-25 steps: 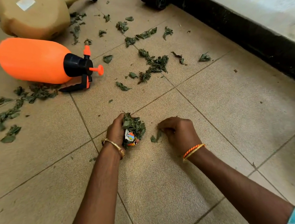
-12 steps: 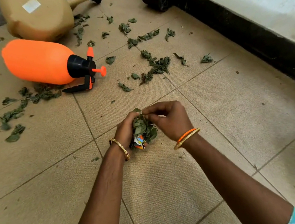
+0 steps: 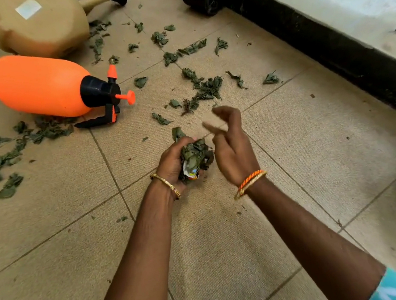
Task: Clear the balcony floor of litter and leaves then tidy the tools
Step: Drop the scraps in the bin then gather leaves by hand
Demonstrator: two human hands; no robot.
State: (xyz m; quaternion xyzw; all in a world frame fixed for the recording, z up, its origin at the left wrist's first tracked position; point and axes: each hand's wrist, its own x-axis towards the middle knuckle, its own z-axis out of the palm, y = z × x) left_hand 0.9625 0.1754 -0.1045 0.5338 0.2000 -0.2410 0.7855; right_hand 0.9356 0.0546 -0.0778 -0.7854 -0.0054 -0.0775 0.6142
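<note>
While left hand clutches leaves, right hand loose

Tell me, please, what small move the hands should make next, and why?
Probably reach the free right hand forward to the leaf cluster just ahead: the left hand already grips a full bunch of leaves, and litter remains on the floor.

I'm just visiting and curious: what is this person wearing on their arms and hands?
Both forearms are bare. The left hand has a thin gold bangle at the wrist. The right hand wears an orange twisted bangle beside a slim gold one. A turquoise sleeve with a pale pattern shows on the right upper arm. No gloves.
</note>
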